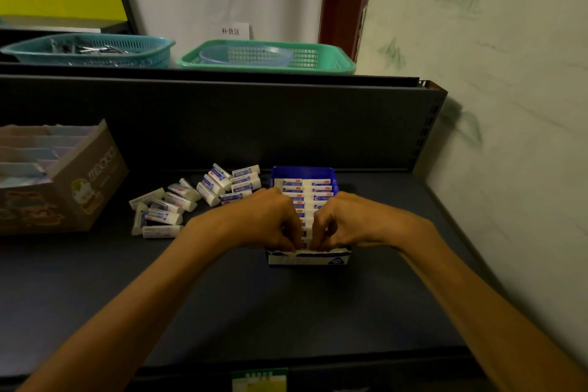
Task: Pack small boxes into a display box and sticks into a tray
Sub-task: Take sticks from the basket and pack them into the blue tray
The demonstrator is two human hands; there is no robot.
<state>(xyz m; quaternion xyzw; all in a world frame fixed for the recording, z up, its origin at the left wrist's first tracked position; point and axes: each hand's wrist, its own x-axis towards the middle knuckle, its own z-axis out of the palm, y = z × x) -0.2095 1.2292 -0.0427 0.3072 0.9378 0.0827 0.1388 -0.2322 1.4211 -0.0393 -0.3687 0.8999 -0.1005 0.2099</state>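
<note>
Two baskets sit on the upper shelf: a teal basket (89, 49) at eleven o'clock holding dark metal bits too blurred to name, and a green basket (331, 64) at twelve o'clock with a pale blue bowl (245, 56) inside it. A small white sign (231, 31) stands behind them. At nine o'clock on the dark shelf (222, 302) lies a brown carton (79, 188), its compartments filled with pastel items.

Loose small boxes (191, 197), white with blue labels, lie scattered at about ten o'clock from the hands, pointing every which way, some piled against each other just left of the display box (305, 259).

That blue-and-white display box stands with its long axis running from six to twelve o'clock. Packed boxes (305, 189) fill it in two columns, each lying crosswise, long axis from nine to three o'clock.

Both hands meet over its near end and hide that part of the rows. Left hand (270, 221) and right hand (343, 221) have fingers curled down into the box, fingertips apparently pinching packed boxes there, though exactly what each grips cannot be told.
</note>
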